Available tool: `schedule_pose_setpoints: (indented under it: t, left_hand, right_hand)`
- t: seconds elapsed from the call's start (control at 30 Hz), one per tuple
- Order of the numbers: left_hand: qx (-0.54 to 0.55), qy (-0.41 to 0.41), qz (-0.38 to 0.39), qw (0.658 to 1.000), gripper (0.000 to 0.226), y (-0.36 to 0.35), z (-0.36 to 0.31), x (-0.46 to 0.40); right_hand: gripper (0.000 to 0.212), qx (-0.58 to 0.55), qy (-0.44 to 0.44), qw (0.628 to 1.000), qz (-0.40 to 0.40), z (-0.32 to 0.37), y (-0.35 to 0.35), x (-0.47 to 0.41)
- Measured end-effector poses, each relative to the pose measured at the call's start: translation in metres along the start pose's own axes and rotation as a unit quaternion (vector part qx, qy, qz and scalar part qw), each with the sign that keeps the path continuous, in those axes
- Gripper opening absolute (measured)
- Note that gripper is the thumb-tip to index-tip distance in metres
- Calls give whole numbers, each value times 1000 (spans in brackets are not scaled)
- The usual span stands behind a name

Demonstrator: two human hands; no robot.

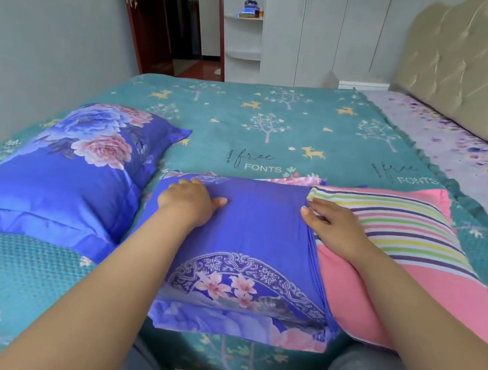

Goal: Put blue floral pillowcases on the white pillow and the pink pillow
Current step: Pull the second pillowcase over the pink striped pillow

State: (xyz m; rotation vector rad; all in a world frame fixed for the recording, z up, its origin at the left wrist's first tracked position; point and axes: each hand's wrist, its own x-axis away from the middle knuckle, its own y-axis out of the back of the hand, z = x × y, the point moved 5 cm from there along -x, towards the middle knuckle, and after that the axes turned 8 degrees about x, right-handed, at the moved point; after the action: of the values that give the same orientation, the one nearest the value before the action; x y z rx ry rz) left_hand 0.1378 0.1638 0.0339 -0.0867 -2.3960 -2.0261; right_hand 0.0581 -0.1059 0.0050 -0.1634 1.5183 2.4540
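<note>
A: Pink pillow (398, 275) — striped band at the top, lying on the teal bedspread (279, 119), left half already inside the blue floral pillowcase (247, 237). Second pillow, fully cased (54, 172), well apart on the left; presumably the white one, filling hidden.

B: Left hand (188, 201) — flat on the covered part, fingers spread and fairly straight, pressing, gripping nothing. Right hand (335, 229) — at the case's open edge, fingertips curled onto the bunched hem; pinch likely, thumb hidden, so not certain.

A: Stage judged: roughly halfway up the second pillow.

B: Possible faults from here. Hem gathered in folds at the opening — snagging on the plump pink corner, or slipping from the fingertips under a pull. Loose flap (238, 326) hanging near the bed's front edge — possibly trapped under the pillow. Uneven pull from one side — twisted case, far corner left unfilled. Too light a press from the left hand — whole pillow sliding with the case.

A: Legible writing: "free FONTS" on the bedspread, printed twice, script above capitals. No readable label on either case.
</note>
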Motion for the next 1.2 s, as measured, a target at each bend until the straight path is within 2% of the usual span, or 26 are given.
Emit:
schedule_pose_setpoints:
  t: [0.07, 0.13, 0.2, 0.27, 0.33, 0.43, 0.5, 0.57, 0.6, 0.67, 0.73, 0.8, 0.9, 1.03, 1.1, 1.2]
  left_hand:
    - [-27, 2, 41, 999, 77, -5, 4, 1]
    - [-7, -14, 75, 997, 59, -12, 7, -1]
    - [31, -21, 76, 996, 44, -15, 12, -5]
    - [107, -14, 80, 991, 27, -17, 16, -7]
    - [241, 11, 96, 966, 26, -15, 23, -7]
    - [404, 39, 154, 901, 24, -7, 35, -6]
    - [455, 53, 204, 865, 19, -4, 39, -4]
    - [470, 65, 225, 851, 18, 0, 41, -5]
    - [460, 66, 228, 855, 18, 2, 38, -5]
    - [380, 55, 207, 900, 18, 9, 30, -3]
    - [242, 22, 150, 958, 22, 18, 19, -5]
    - [160, -2, 74, 984, 28, 27, 3, -4]
    - [198, -42, 9, 979, 35, 32, -33, 7]
    - [300, -125, 27, 945, 25, 14, -111, 36]
    - [319, -137, 48, 936, 21, -2, -135, 42]
    - [274, -136, 36, 951, 24, -14, -132, 35]
  right_hand:
    - [55, 39, 2, 999, -11, 2, -2, 3]
    - [61, 84, 6, 996, -14, 5, -6, 9]
    - [64, 107, 5, 994, -18, 8, -8, 15]
    - [72, 116, 2, 993, -21, 10, -6, 20]
    - [74, 123, 2, 992, -25, 11, -6, 23]
    - [74, 138, 2, 990, -28, 11, -7, 25]
    - [79, 152, 2, 988, -34, 12, -6, 26]
    - [86, 166, 7, 986, -36, 13, -7, 26]
    - [88, 168, 10, 985, -38, 13, -6, 27]
    - [88, 171, 16, 984, -39, 13, -6, 26]
    - [87, 170, 23, 984, -42, 14, -4, 27]
    - [81, 154, 21, 988, -15, 12, -6, 26]
    - [50, 70, 34, 996, 46, 26, -21, 23]
    - [44, -65, 7, 996, 55, 38, -41, 19]
    - [48, -170, -28, 982, 78, 23, -49, 20]
    - [76, -276, -30, 958, 67, 13, -49, 22]
